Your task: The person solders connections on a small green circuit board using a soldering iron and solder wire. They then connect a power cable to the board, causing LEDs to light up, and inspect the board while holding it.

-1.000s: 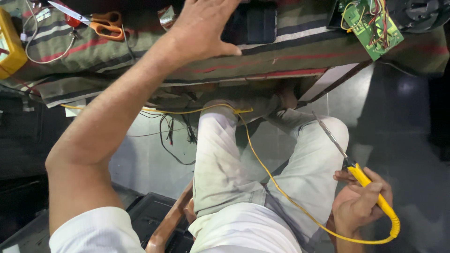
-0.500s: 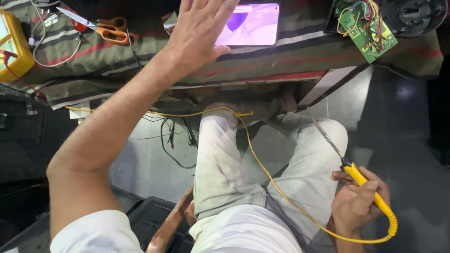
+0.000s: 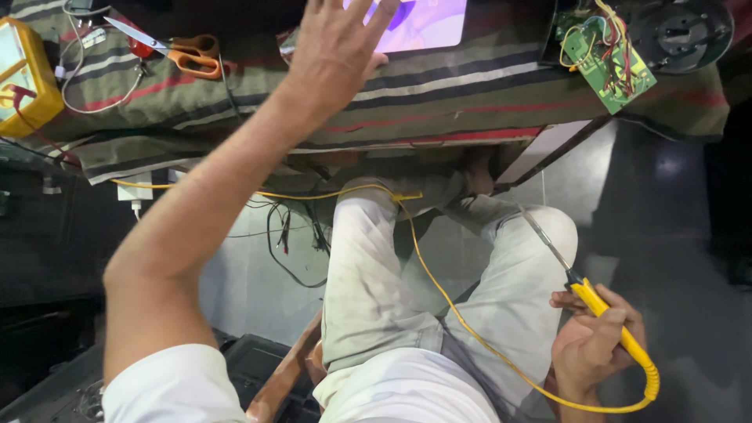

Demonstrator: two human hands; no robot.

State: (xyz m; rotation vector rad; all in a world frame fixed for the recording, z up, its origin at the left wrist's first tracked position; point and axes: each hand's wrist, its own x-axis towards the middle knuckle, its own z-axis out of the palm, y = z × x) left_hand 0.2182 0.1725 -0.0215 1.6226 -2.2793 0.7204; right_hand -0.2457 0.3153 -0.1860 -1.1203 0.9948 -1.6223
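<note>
I read the step as a pause in soldering: my right hand sits low beside my right knee, grip clamped on the yellow-handled soldering iron with thin metal tip, tip pointing up and away from the bench, touching nothing. Its yellow cord loops from the handle end across my lap and up under the bench edge.

My left hand is raised over the lit flat phone screen, pale purple, fingers spread apart, holding nothing; can't tell if the fingertips touch the glass.

Judgement: bringing the iron back to work calls for lifting it well clear of my white trouser leg and carrying it to the green circuit board with coloured wires, which lies at the bench's right end on the striped cloth, just beside a round black part.

Left end of the bench: orange-handled scissors and a yellow boxy meter.
</note>
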